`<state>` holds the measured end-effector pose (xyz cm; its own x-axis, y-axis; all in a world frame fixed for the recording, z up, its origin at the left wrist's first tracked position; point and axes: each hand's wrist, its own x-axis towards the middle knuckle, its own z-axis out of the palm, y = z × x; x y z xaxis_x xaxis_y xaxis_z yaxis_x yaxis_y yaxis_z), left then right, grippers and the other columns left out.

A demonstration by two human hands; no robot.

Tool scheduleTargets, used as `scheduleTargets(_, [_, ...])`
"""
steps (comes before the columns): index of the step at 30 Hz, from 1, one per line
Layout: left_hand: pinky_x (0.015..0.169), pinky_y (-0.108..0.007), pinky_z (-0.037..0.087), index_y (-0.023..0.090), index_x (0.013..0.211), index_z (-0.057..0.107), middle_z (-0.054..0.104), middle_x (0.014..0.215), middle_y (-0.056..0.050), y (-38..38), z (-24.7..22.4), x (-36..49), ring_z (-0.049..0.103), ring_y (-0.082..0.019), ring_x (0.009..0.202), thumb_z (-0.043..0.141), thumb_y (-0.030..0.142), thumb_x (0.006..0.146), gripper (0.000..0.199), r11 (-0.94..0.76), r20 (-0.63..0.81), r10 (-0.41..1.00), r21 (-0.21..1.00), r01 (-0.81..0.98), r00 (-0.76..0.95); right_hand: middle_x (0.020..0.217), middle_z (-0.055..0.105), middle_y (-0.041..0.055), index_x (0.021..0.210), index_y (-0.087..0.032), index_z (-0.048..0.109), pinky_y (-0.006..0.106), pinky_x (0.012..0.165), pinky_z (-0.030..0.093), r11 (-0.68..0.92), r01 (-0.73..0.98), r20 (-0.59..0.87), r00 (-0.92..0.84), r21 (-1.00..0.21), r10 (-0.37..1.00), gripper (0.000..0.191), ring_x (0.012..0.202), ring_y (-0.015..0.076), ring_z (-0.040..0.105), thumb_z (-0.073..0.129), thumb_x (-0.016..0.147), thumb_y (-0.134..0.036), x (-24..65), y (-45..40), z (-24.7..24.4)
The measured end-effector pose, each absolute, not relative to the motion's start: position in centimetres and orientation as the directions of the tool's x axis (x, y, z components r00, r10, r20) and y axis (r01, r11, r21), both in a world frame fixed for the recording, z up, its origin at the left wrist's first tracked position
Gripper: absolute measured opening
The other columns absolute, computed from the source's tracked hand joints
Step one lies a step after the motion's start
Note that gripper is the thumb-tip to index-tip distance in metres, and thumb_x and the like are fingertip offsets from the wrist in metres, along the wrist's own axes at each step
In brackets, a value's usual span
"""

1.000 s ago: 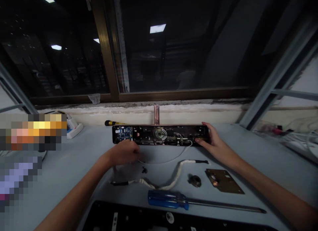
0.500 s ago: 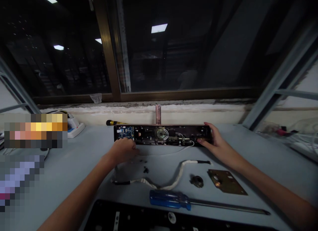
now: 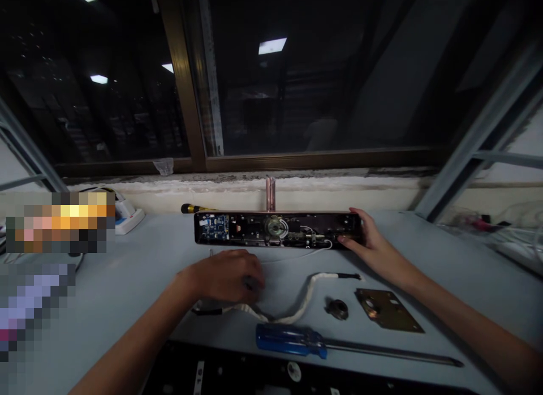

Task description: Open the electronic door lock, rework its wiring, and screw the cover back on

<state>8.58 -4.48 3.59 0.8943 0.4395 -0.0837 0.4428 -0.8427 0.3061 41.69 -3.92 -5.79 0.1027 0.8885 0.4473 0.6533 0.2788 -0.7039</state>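
Observation:
A long black door lock housing (image 3: 254, 228) stands on its edge, its open inside facing me. Inside it are a blue circuit board (image 3: 215, 227) at the left end and a round metal hub (image 3: 275, 227) near the middle. My right hand (image 3: 365, 239) grips the right end, thumb in front and fingers behind. My left hand (image 3: 231, 275) is in front of the housing, low over the table, with its fingers curled down. What its fingertips hold is hidden. Close by lie a white-wrapped cable (image 3: 303, 304) and a thin white wire (image 3: 303, 256).
Nearer me lie a blue-handled screwdriver (image 3: 292, 340), a dark ring-shaped part (image 3: 337, 309), a brass-coloured plate (image 3: 388, 309) and a black panel (image 3: 254, 372). Behind the housing are a copper-coloured bar (image 3: 270, 194) and a yellow-black screwdriver (image 3: 193, 209). A power strip (image 3: 130, 221) sits at left.
My left hand has come away from the circuit board, moving right and toward me. It now covers the spot where small dark screws lay. My right hand keeps its grip.

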Motion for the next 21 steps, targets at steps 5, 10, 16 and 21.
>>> scheduleTargets(5, [0.081,-0.024,0.039,0.021,0.083,0.066,0.062,0.095,-0.001,-4.3,3.6,8.3,0.055,-0.015,0.09,0.06,0.014,0.072,0.015,-0.85,-0.093,0.429,0.296,0.436,0.898,0.116,0.043,0.0094,0.131,-0.025,0.016,0.043,0.095,0.035,0.264,0.667,0.437,0.103,-0.697,0.893,0.066,0.105,0.0255,0.048,0.046,0.078,-0.051,41.5,-4.2,-5.4])
scheduleTargets(10, [0.079,-0.023,0.039,0.02,0.08,0.066,0.063,0.09,-0.001,-4.3,3.7,7.7,0.056,-0.013,0.086,0.053,0.012,0.079,0.016,-0.85,-0.06,0.414,0.33,0.41,0.908,0.114,0.044,0.009,0.132,-0.025,0.015,0.043,0.094,0.035,0.259,0.668,0.441,0.116,-0.698,0.89,0.068,0.104,0.0256,0.048,0.047,0.078,-0.051,41.5,-4.2,-5.4])
scheduleTargets(16, [0.079,-0.024,0.04,0.019,0.079,0.066,0.064,0.088,-0.002,-4.6,3.6,7.2,0.057,-0.014,0.086,0.051,0.011,0.08,0.017,-0.836,-0.071,0.453,0.312,0.451,0.889,0.115,0.042,0.0086,0.132,-0.027,0.014,0.046,0.095,0.034,0.276,0.633,0.428,0.097,-0.723,0.899,0.067,0.104,0.0254,0.047,0.047,0.079,-0.051,41.8,-4.0,-5.7])
scheduleTargets(21, [0.077,-0.024,0.04,0.018,0.078,0.066,0.064,0.083,-0.002,-4.6,3.6,7.2,0.057,-0.015,0.084,0.05,0.011,0.08,0.017,-0.845,-0.079,0.458,0.272,0.461,0.885,0.114,0.043,0.0086,0.132,-0.028,0.014,0.045,0.094,0.036,0.271,0.639,0.425,0.098,-0.72,0.9,0.067,0.103,0.0261,0.048,0.047,0.078,-0.051,41.8,-4.1,-5.6])
